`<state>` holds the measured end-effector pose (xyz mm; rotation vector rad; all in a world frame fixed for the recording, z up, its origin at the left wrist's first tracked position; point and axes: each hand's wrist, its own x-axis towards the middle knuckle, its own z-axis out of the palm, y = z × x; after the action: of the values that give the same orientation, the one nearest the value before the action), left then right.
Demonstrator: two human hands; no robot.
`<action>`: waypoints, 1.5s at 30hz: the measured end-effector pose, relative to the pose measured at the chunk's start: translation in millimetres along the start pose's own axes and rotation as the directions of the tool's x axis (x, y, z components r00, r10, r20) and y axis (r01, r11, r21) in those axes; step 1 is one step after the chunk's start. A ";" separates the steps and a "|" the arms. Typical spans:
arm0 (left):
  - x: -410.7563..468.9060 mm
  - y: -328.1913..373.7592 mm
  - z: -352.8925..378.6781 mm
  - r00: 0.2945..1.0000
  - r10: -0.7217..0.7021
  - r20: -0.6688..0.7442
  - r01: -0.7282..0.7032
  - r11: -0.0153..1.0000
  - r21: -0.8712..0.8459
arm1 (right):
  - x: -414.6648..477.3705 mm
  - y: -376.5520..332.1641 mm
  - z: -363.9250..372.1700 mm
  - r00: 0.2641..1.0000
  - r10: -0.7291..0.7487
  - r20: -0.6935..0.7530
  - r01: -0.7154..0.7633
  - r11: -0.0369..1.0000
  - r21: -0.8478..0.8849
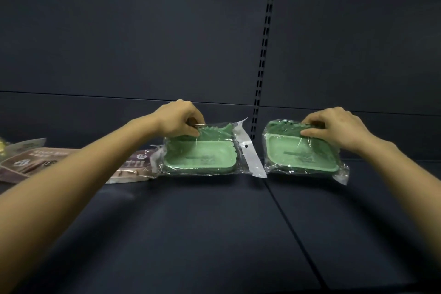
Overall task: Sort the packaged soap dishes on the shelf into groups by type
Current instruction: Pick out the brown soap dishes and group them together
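Left hand (179, 117) pinches far edge of a bagged green soap dish (200, 154), centre of the dark shelf (191, 234). Right hand (334, 127) grips far rim of a second bagged green dish (299, 151), just right of the first across the shelf seam, apart. Brown packaged dishes (31, 162) lie far left, one partly under the left forearm.

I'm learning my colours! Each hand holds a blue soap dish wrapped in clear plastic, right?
Not blue: green. The head view shows the left hand gripping the left green soap dish and the right hand gripping the right green soap dish, both wrapped in clear plastic.
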<state>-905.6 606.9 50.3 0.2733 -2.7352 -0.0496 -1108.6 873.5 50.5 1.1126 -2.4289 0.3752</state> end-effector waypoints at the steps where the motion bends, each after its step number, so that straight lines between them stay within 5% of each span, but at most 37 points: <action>1: 4.1 3.1 1.8 1.000 0.003 -0.003 -0.003 1.000 -0.004 | 2.5 3.6 1.1 1.000 -0.004 0.003 0.004 1.000 0.002; 12: 14.9 -13.4 44.0 0.979 -0.115 0.170 0.070 0.965 0.251 | 15.5 10.1 21.5 0.997 -0.060 0.052 0.058 0.997 0.050; 23: 10.1 -20.4 56.3 0.980 -0.146 0.135 0.091 0.933 0.347 | 34.3 -34.8 63.6 0.975 -0.126 0.184 0.123 0.992 0.025; 31: -25.0 -35.6 20.2 0.985 -0.132 -0.112 0.161 0.935 0.315 | 35.7 -58.7 84.5 0.963 -0.123 0.239 0.157 0.979 -0.132; 45: -187.8 -128.8 -58.6 0.833 -0.450 -0.322 0.546 0.762 0.347 | 32.7 -263.8 49.5 0.855 -0.508 0.100 0.492 0.858 0.148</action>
<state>-689.6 517.9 24.2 1.0703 -2.3416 0.4188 -939.2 663.2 39.9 1.8173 -2.1286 0.2775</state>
